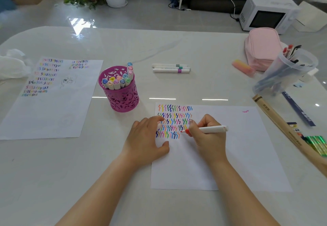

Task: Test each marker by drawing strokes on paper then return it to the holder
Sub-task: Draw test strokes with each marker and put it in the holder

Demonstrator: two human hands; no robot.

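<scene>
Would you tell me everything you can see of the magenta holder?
The holder is a round magenta cup, apparently metal, its wall pierced with leafy cut-outs. It stands upright on the table, between the left sheet and the right sheet, holding about ten capped markers, caps up. The left hand and right hand do not touch it.

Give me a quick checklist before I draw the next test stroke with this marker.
1. Marker uncapped, red tip at the paper: ok.
2. Right hand grips the marker: ok.
3. Left hand rests on the paper's left edge: ok.
4. Blank space right of the bottom row of strokes: ok.
5. Room in the purple holder for its return: ok.
6. Cap within reach: cannot tell; something pale shows under the left fingers.
</scene>
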